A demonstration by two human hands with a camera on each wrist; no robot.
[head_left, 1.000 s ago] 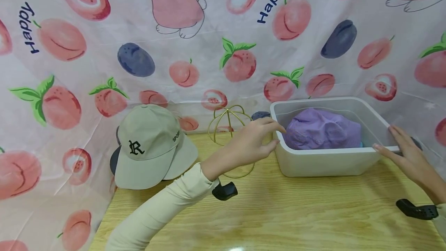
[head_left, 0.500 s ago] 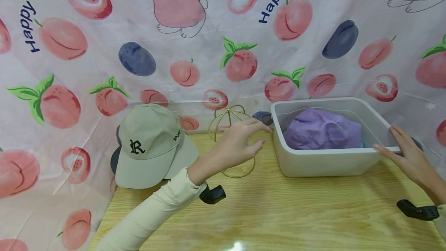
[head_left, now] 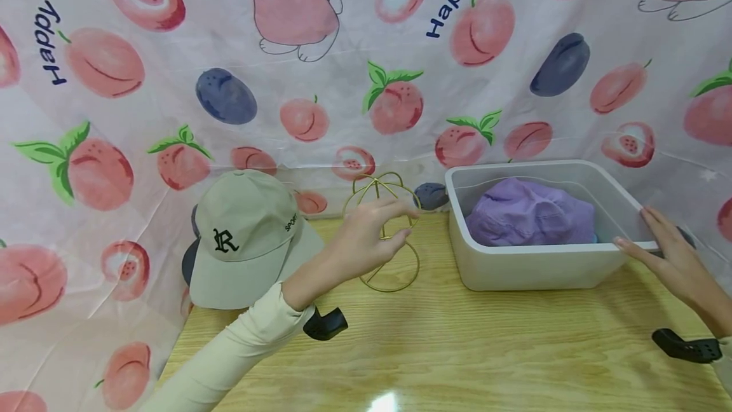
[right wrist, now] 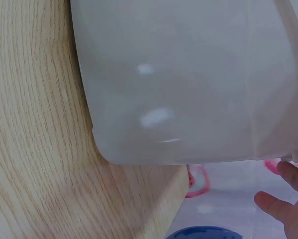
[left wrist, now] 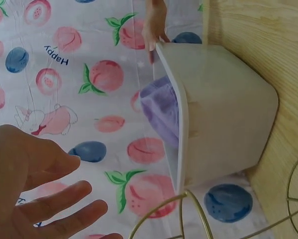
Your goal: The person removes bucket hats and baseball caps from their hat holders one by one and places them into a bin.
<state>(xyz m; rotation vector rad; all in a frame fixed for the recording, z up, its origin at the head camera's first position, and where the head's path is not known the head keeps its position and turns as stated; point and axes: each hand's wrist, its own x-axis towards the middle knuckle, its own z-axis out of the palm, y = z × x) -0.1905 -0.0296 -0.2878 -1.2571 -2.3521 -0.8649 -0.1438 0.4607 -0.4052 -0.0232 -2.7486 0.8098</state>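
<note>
In the head view my left hand (head_left: 360, 237) is in the air in front of a gold wire stand (head_left: 403, 288) with a rounded top, holding nothing. Its fingers are slightly bent and spread apart from the thumb. A pale grey plastic bin (head_left: 532, 269) stands at the right, and a crumpled purple cap (head_left: 528, 212) lies inside it. My right hand (head_left: 677, 266) rests at the bin's right rim, fingers fairly straight on the edge and thumb by the front corner. The right wrist view shows fingertips (right wrist: 290, 172) touching the bin near its rim.
Several stacked caps sit at the left, a beige cap (head_left: 246, 240) with a black letter on top and a dark one partly showing beneath. A fruit-print cloth (head_left: 320, 11) hangs behind the wooden table (head_left: 457, 348). Something light blue peeks out beside the purple cap.
My left hand has drawn away from the bin's left rim, moving left until it is in front of the wire stand. The right hand, bin and caps stay where they were.
</note>
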